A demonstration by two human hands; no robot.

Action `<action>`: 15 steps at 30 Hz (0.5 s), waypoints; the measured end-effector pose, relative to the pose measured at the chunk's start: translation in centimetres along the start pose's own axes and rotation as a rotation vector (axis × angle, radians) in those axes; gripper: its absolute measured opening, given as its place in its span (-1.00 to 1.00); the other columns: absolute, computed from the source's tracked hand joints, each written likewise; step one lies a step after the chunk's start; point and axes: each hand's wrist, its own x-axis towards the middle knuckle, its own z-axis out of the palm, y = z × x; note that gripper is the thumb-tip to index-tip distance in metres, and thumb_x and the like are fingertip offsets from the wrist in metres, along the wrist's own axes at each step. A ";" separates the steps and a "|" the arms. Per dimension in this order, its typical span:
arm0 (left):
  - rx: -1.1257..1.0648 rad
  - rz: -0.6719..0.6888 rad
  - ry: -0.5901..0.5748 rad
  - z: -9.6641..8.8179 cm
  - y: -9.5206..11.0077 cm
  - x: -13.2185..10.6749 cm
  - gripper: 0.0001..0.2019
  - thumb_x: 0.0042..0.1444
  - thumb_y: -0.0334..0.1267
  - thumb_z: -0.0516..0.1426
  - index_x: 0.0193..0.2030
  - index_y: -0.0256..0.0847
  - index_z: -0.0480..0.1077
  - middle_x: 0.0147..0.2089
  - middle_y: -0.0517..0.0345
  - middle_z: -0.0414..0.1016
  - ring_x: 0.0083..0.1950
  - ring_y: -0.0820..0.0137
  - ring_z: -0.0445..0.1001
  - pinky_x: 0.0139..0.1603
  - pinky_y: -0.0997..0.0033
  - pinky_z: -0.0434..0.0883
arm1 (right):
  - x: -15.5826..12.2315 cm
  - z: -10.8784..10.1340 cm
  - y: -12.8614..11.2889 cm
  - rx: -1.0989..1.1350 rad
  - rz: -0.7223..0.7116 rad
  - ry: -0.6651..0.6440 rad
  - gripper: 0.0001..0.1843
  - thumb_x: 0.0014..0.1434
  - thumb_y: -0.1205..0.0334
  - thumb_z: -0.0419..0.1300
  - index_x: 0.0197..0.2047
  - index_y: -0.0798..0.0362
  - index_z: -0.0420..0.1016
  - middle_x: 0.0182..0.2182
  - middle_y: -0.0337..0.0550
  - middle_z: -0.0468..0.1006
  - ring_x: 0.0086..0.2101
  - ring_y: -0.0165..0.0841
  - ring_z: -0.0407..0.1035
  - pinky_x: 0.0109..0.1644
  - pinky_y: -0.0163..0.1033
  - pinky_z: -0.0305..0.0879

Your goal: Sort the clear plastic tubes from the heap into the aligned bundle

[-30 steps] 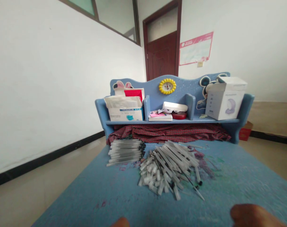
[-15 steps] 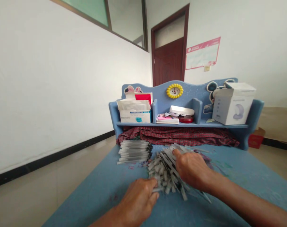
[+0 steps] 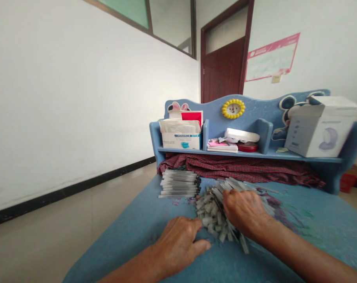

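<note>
A loose heap of slim translucent grey pens [image 3: 212, 216], with pale ends towards me, lies on the blue table. My right hand [image 3: 244, 208] is on the heap's right side, its fingers curled over some of the pens; the fingertips are partly hidden. My left hand [image 3: 180, 239] rests low at the heap's near left edge, thumb and forefinger apart, and I see nothing between them. Behind it, a neat row of similar pens [image 3: 180, 183] lies side by side, dark tips pointing right.
A blue shelf [image 3: 246, 152] stands along the table's back, holding a mask box [image 3: 181, 140], papers [image 3: 222, 147], a red tin [image 3: 248, 147] and a white carton [image 3: 319, 129]. Checked cloth [image 3: 240, 169] is bunched beneath it. Coloured stains mark the table [image 3: 313, 236] on the right.
My left thumb and forefinger, earlier together at a pen's end, have parted. The right fingers have curled in on the heap. The whole view has shifted, with the shelf now further right.
</note>
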 end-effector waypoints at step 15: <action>0.380 -0.147 0.069 -1.9 -6.6 5.9 -0.82 0.08 -0.41 0.01 -0.29 -0.27 0.44 -0.24 -0.05 0.44 -0.17 0.16 0.44 -0.24 0.28 0.33 | -1.1 0.3 2.3 0.034 0.046 0.140 -0.70 0.23 0.14 -0.04 -0.39 0.01 0.46 -0.47 -0.10 0.61 -0.46 -0.16 0.52 -0.50 -0.26 0.14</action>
